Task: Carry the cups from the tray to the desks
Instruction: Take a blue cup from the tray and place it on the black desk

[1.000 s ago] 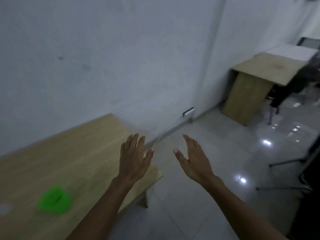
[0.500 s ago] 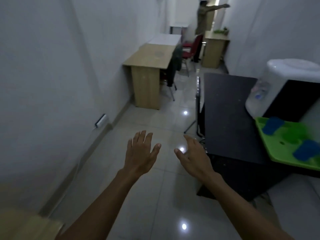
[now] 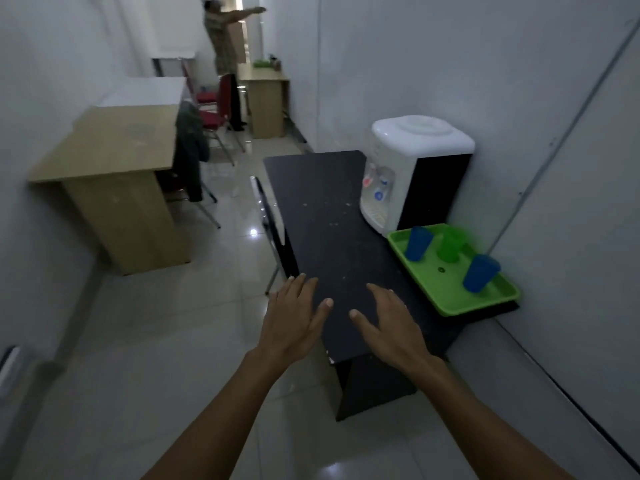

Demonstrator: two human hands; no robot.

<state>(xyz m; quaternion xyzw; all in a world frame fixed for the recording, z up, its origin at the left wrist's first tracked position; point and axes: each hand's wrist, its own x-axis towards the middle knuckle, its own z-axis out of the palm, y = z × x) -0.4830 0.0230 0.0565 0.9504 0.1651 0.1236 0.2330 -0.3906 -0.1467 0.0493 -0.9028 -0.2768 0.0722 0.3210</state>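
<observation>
A green tray (image 3: 446,289) lies on the near right corner of a black table (image 3: 332,237). On it stand a blue cup (image 3: 418,243) at the back left, a green cup (image 3: 450,244) beside it and another blue cup (image 3: 480,273) at the front right. My left hand (image 3: 292,323) and my right hand (image 3: 391,323) are held out side by side over the table's near end, palms down, fingers spread, both empty. The tray is to the right of my right hand, apart from it.
A white water dispenser (image 3: 412,168) stands on the black table behind the tray. A wooden desk (image 3: 114,157) is at the left wall, with chairs (image 3: 211,116) behind it. Another wooden desk (image 3: 268,98) and a person (image 3: 225,46) are at the far end. Tiled floor runs between.
My view has swung right from the wooden desk with a green cup toward the black table and tray, which are now closer. Both hands stay open and empty.
</observation>
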